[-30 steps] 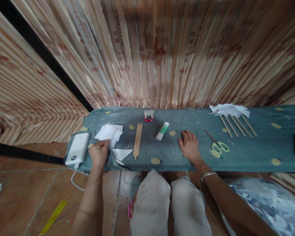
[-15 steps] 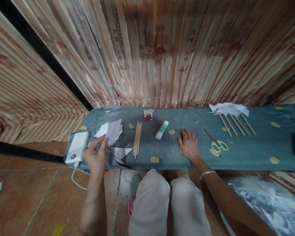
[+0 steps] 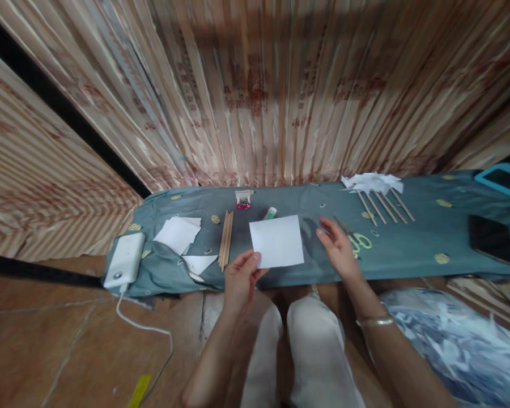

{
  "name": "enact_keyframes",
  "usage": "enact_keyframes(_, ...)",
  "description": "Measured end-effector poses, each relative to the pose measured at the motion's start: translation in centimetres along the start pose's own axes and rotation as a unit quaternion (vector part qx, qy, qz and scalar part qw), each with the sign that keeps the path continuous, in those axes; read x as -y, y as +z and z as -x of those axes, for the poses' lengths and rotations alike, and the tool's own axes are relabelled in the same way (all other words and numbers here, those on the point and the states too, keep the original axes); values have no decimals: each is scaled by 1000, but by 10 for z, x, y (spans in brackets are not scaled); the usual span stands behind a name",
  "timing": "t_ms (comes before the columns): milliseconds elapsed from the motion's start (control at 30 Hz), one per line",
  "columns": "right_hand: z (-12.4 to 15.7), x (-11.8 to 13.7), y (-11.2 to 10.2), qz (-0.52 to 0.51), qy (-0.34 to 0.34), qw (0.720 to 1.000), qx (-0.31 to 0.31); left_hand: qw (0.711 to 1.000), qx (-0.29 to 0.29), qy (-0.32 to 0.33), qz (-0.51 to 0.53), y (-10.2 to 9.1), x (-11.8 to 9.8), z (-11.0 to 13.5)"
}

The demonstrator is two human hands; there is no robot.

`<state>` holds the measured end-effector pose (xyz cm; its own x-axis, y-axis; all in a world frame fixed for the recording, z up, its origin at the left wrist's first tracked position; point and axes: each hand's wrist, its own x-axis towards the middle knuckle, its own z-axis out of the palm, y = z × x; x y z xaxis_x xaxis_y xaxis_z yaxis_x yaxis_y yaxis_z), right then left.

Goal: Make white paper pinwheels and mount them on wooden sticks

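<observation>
My left hand [image 3: 241,276] pinches the lower left corner of a white square sheet of paper [image 3: 276,241] and holds it up above the teal cloth [image 3: 408,255] in front of my knees. My right hand [image 3: 339,245] hovers just right of the sheet, fingers apart and holding nothing, close to the yellow-green scissors [image 3: 361,242]. A green-capped glue stick [image 3: 270,212] is partly hidden behind the sheet's top edge.
On the cloth lie a stack of white paper squares [image 3: 176,233], a bundle of wooden sticks [image 3: 225,245], a small red box of pins [image 3: 243,199], a white power bank [image 3: 123,259] with cable, several sticks with paper [image 3: 378,192], a black phone [image 3: 491,238] and a teal-cased tablet [image 3: 501,179]. A striped curtain hangs behind.
My left hand lifted one sheet from the stack at the left and carried it to the middle. My right hand rose off the cloth and opened beside it. The view shifted right.
</observation>
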<state>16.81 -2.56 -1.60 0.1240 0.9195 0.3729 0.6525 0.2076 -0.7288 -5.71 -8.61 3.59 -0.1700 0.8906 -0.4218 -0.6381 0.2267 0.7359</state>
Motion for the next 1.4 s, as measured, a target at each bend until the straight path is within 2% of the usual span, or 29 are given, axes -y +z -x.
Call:
enact_keyframes(67, 20, 28, -28, -24, -29, 999, -23, 1000, 21, -21, 0, 5, 7, 1)
enact_keyframes(133, 39, 57, -49, 39, -79, 996, -17, 998, 43, -34, 5, 11, 12, 0)
enact_keyframes(200, 50, 77, -57, 107, -148, 983, 10, 997, 63, -41, 14, 19, 18, -3)
enact_keyframes(267, 54, 82, -51, 168, -203, 963, 51, 996, 78, -47, 24, 28, 25, -7)
enact_keyframes(333, 52, 74, -38, 198, -237, 948, 77, 994, 91, -58, 31, 35, 35, -9)
enact_keyframes(367, 50, 66, -31, 203, -239, 947, 70, 993, 96, -65, 31, 37, 40, -10)
enact_keyframes(500, 45, 28, -12, 189, -205, 958, 65, 990, 111, -91, 14, 31, 64, -9)
enact_keyframes(567, 46, 11, -10, 175, -188, 964, 73, 989, 111, -94, -35, 21, 72, -8)
enact_keyframes(633, 49, -3, -12, 155, -170, 970, 79, 978, 121, -47, -163, 10, 73, -10)
enact_keyframes(667, 51, -8, -13, 145, -158, 973, 82, 958, 135, 13, -254, 6, 71, -12)
enact_keyframes(700, 53, -12, -14, 135, -144, 977, 85, 919, 157, 98, -348, 4, 68, -16)
enact_keyframes(767, 56, -18, -17, 115, -118, 982, 94, 812, 209, 245, -486, 3, 60, -26)
enact_keyframes(800, 56, -20, -17, 105, -107, 984, 97, 760, 233, 286, -535, 5, 57, -33)
enact_keyframes(867, 56, -23, -18, 82, -88, 987, 103, 668, 285, 307, -615, 10, 52, -46)
enact_keyframes(900, 55, -23, -19, 70, -79, 989, 105, 636, 306, 306, -639, 13, 52, -52)
enact_keyframes(933, 54, -24, -19, 57, -69, 990, 108, 616, 319, 303, -654, 15, 52, -57)
enact_keyframes(1000, 51, -26, -20, 27, -39, 993, 112, 607, 328, 302, -658, 16, 56, -65)
enact_keyframes(1133, 45, -29, -19, -28, 23, 993, 110, 634, 309, 307, -639, 14, 63, -75)
enact_keyframes(1233, 41, -30, -16, -22, 45, 994, 94, 640, 297, 305, -640, 13, 66, -80)
enact_keyframes(1400, 33, -31, -10, -2, 58, 996, 71, 627, 290, 303, -657, 15, 65, -86)
